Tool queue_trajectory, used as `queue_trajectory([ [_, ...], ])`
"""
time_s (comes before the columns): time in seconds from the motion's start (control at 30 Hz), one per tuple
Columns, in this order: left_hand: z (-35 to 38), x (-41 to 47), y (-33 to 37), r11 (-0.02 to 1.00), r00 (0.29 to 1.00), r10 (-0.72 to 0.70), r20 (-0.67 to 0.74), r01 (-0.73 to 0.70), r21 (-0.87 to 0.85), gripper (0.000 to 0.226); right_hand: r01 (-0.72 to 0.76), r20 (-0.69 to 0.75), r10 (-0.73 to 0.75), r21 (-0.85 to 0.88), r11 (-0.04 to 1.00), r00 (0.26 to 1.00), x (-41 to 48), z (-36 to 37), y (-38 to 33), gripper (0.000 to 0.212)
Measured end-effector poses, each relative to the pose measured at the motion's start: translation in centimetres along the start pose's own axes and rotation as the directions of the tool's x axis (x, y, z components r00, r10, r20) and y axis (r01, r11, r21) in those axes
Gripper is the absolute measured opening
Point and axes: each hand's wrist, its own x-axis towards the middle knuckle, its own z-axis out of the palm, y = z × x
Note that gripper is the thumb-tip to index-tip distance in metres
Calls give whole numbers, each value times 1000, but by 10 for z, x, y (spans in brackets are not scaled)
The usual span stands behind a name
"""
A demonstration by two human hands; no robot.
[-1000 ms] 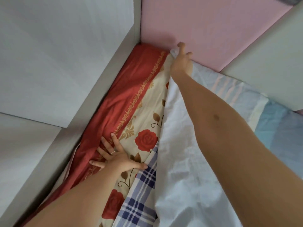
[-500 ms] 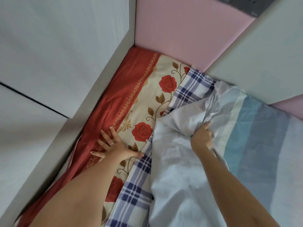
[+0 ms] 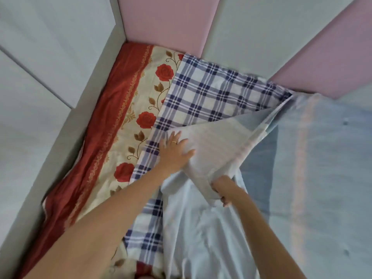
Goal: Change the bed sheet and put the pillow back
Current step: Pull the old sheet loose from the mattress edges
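A pale blue sheet with pastel stripes covers the right of the bed, its corner folded back towards me. My right hand grips a bunched fold of that corner. My left hand, a ring on one finger, lies flat with spread fingers on the folded flap's edge, over a blue-and-white checked sheet. Beneath the checked sheet lies a cream sheet with red roses and a red border, running along the left side of the bed. No pillow is in view.
A pink padded headboard panel and a pale grey one stand at the far end of the bed. A white wall runs close along the bed's left side.
My right hand has drawn the pale blue sheet's corner back from the headboard towards me, baring the checked sheet. My left hand moved right from the rose sheet onto the folded flap.
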Motion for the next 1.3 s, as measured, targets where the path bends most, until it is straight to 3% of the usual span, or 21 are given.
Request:
queue_trajectory([
  [0.07, 9, -21, 53, 979, 957, -24, 290, 81, -188, 88, 148, 107, -151, 33, 988, 983, -43, 5, 18, 23],
  [0.13, 23, -49, 94, 921, 822, -76, 564, 275, -277, 108, 359, 70, -378, 190, 914, 923, -74, 19, 44, 12],
  [0.17, 29, -65, 109, 933, 762, -69, 644, 279, -229, 105, 322, 47, -355, 325, 889, 934, -90, 25, 56, 22],
  [0.23, 36, -97, 130, 961, 702, -15, 712, 207, -184, 76, 261, -39, -282, 515, 816, 959, -117, 35, 83, 36],
  [0.3, 33, -118, 146, 961, 747, 93, 658, 105, -255, 36, 288, -181, -224, 615, 734, 958, -132, 42, 106, 45],
  [0.33, 25, -125, 153, 959, 784, 139, 605, 44, -278, 27, 290, -248, -160, 689, 664, 955, -137, 42, 118, 44],
  [0.4, 6, -130, 167, 965, 852, 186, 489, -66, -254, 33, 296, -347, 13, 817, 496, 938, -153, 36, 137, 35],
  [0.47, -14, -132, 185, 951, 882, 221, 416, -100, -293, 41, 314, -384, 131, 873, 373, 914, -163, 30, 154, 52],
  [0.53, -34, -130, 211, 923, 913, 214, 348, -73, -378, 46, 356, -423, 123, 862, 362, 898, -177, 17, 162, 67],
  [0.67, -59, -124, 280, 776, 988, 60, 146, 46, -629, 34, 395, -463, 73, 819, 417, 883, -191, -13, 180, 70],
  [0.77, -58, -123, 330, 664, 972, 150, 180, 36, -747, 31, 387, -489, 150, 813, 436, 859, -188, -32, 214, 80],
  [0.87, -32, -130, 372, 791, 887, 337, 316, -85, -605, 37, 355, -448, 196, 856, 377, 872, -178, -47, 262, 66],
  [0.97, 22, -131, 399, 866, 758, 363, 542, -61, -496, 60, 323, -424, 291, 884, 337, 858, -142, -61, 322, 64],
  [1.1, 147, -87, 412, 966, 814, 257, 521, -225, -126, 75, 239, -344, 371, 923, 301, 863, -55, -76, 413, 65],
  [1.17, 219, -61, 426, 941, 816, 215, 536, -321, 112, 88, 166, -326, 362, 898, 408, 873, -2, -73, 460, 67],
  [1.2, 253, -49, 437, 905, 803, 204, 560, -373, 205, 98, 125, -337, 348, 851, 510, 875, 25, -73, 483, 69],
  [1.3, 353, -1, 476, 854, 792, 155, 591, -408, 322, 129, -18, -370, 314, 621, 784, 874, 115, -83, 559, 70],
])
